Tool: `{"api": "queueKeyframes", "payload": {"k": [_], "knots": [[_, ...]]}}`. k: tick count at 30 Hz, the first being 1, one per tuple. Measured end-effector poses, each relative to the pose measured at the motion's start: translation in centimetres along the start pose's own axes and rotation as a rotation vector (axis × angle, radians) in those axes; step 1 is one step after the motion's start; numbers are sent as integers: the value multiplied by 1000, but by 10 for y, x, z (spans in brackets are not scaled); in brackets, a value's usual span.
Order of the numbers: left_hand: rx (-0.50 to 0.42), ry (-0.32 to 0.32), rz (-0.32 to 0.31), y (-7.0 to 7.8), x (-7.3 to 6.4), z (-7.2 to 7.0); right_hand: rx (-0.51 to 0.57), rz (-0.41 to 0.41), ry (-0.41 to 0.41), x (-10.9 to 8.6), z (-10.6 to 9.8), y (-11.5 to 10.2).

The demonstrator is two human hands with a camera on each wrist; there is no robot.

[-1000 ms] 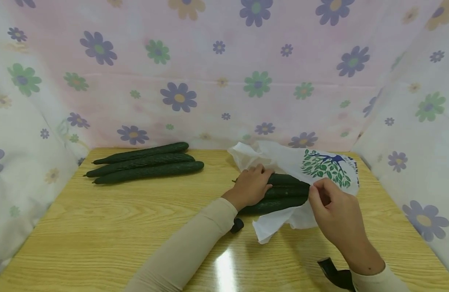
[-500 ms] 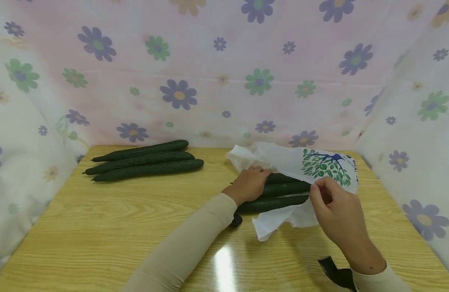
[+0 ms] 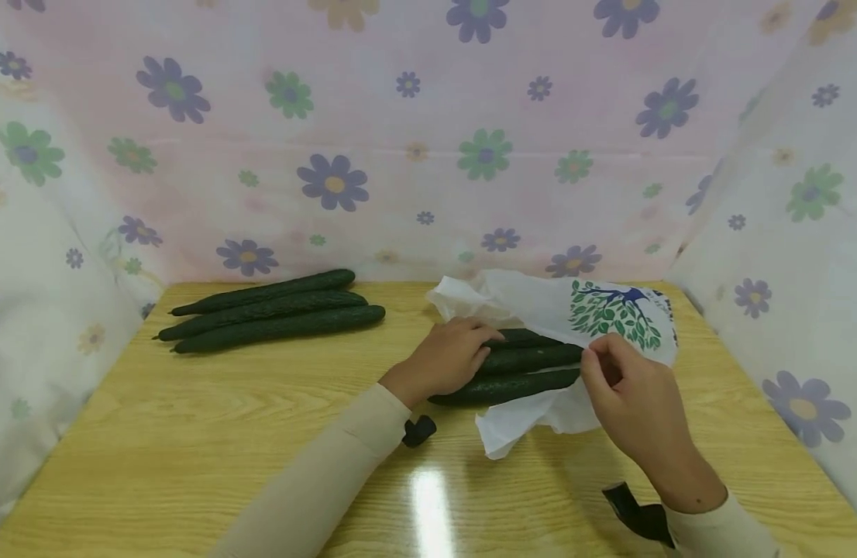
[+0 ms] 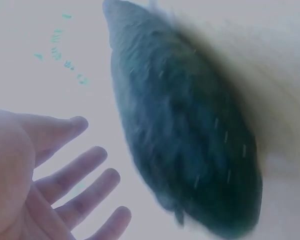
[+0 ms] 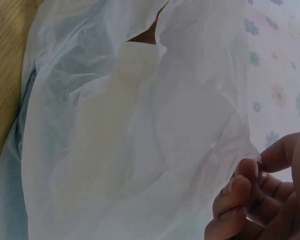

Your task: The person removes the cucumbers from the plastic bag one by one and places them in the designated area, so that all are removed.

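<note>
No wording, brand or number can be read. The white bag (image 3: 533,302) at the right of the worktop (image 3: 177,434) bears a printed green-and-blue tree (image 3: 613,314); dark marks (image 3: 657,294) near its right end are too small to make out.

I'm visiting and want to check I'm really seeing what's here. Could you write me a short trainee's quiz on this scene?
1. How many long, dark green cucumbers lie grouped at the left of the wood-grain tabletop?
2. What is printed on the thin white plastic bag?
3. True or false: the left hand is the one pinching the bag's edge.

Key:
1. Three.
2. A tree with blue branches and green leaves.
3. False; the right hand does.
</note>
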State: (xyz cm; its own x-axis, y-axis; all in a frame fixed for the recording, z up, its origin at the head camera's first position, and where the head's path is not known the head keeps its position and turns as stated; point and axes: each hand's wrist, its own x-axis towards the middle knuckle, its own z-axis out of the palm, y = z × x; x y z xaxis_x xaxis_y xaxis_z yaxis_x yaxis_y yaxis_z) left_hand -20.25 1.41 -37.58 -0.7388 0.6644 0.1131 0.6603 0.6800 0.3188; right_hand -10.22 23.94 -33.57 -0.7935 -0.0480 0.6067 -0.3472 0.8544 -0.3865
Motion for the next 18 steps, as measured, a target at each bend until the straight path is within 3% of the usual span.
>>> {"api": "queueKeyframes", "payload": {"k": [9, 18], "knots": [[-41, 65, -17, -9, -22, -15, -6, 15, -35, -1, -1, -1], [-49, 141, -107, -32, -40, -24, 0, 6, -45, -1, 1, -1]]}}
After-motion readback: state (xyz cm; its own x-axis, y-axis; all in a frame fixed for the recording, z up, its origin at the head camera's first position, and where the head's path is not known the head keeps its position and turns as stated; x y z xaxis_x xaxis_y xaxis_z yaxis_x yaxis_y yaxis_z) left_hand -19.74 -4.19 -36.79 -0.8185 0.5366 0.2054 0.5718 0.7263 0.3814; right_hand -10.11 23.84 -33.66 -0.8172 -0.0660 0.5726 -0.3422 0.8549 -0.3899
